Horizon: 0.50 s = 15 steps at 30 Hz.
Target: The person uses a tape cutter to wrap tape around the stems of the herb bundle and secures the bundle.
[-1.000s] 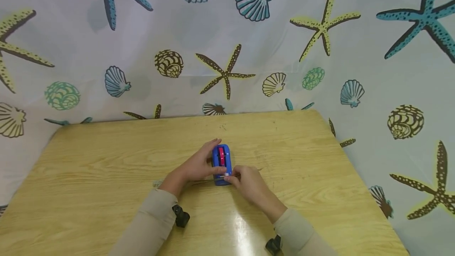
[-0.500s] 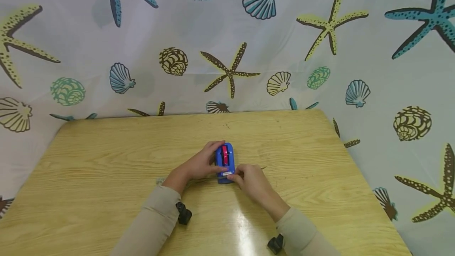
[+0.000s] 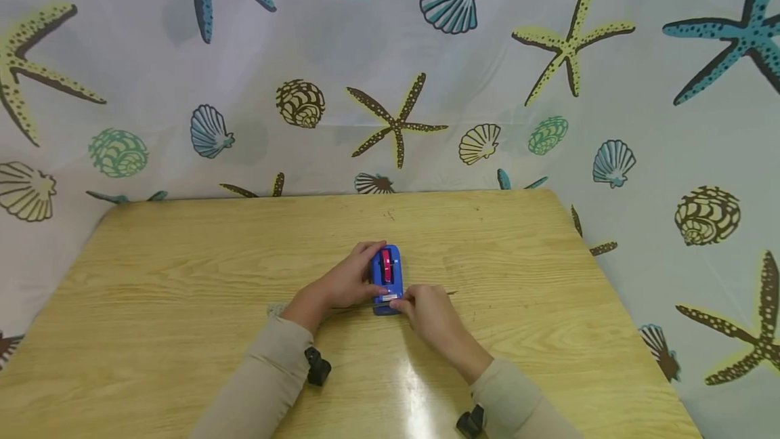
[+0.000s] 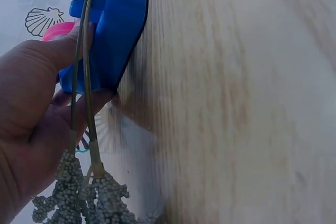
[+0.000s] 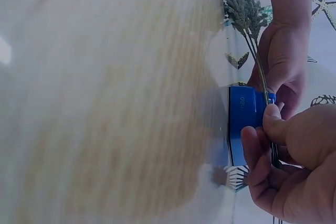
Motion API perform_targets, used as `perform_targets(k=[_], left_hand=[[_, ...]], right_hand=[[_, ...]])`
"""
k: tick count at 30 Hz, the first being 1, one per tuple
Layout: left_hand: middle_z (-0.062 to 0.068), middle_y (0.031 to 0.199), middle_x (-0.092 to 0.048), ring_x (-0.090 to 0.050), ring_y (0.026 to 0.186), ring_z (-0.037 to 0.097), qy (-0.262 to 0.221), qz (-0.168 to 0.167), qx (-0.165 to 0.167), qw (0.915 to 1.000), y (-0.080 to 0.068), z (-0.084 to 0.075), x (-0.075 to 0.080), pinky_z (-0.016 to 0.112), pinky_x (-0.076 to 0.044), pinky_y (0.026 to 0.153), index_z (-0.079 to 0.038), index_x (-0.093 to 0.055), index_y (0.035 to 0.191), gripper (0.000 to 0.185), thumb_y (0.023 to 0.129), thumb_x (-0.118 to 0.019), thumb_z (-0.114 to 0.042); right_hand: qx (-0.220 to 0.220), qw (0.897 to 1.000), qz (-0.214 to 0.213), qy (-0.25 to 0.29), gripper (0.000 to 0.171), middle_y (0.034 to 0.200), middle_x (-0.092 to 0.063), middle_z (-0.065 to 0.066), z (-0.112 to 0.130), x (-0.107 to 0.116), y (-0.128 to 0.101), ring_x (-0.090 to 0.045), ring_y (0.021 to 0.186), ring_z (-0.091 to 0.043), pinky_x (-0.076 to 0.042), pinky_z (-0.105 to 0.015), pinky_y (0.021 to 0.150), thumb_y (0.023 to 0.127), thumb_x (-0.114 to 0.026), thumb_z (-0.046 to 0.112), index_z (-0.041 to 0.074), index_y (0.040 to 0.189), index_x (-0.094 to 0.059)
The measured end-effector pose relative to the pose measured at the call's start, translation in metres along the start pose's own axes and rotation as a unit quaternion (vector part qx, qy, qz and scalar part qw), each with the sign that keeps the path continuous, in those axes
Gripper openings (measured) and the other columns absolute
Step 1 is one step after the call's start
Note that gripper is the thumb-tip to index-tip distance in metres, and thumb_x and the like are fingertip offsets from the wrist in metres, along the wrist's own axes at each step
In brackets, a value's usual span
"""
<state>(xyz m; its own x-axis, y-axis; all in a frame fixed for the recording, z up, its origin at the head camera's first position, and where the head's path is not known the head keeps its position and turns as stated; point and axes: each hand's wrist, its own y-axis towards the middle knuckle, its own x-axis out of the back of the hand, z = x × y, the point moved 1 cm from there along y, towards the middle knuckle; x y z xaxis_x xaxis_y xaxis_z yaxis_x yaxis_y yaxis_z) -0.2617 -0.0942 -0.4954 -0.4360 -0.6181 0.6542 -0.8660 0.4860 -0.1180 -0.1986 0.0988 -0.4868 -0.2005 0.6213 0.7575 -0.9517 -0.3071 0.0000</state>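
Right now the left hand (image 3: 341, 283) steadies the blue tape dispenser (image 3: 386, 279) and holds thin dried stems (image 4: 83, 77) against it on the desk (image 3: 183, 276). Its partner, the right hand (image 3: 429, 314), pinches the tape end at the cutter; a clean pull and tear seems next

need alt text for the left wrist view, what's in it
A left hand grips a blue tape dispenser standing on a light wooden table, with two thin dried stems held along the dispenser's side. The stems end in clusters of small grey-green beads near the bottom edge, and a pink roll shows behind the thumb.

the left hand (image 3: 341, 284) covers the left side of the blue plastic tape dispenser (image 3: 386, 279), and the thin dried stems (image 4: 84, 77) are too small to spot in the head view.
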Motion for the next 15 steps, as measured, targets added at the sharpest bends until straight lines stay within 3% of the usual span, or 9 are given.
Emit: perform_targets(k=[15], left_hand=[[0.018,0.162,-0.020,-0.026,0.150,0.040,-0.010,-0.019,0.009,0.9997,-0.0036,-0.0061,-0.0021,0.053,-0.026,0.121,-0.009,-0.019,0.160,0.090,0.090,-0.075,-0.018]], right_hand=[[-0.007,1.000,-0.029,0.005,0.031,0.059,-0.060,0.001,-0.0029,-0.0096,-0.0017,-0.044,0.048,-0.004,-0.034,-0.018,0.042,0.094,-0.069,0.028,0.003,0.076,-0.073]])
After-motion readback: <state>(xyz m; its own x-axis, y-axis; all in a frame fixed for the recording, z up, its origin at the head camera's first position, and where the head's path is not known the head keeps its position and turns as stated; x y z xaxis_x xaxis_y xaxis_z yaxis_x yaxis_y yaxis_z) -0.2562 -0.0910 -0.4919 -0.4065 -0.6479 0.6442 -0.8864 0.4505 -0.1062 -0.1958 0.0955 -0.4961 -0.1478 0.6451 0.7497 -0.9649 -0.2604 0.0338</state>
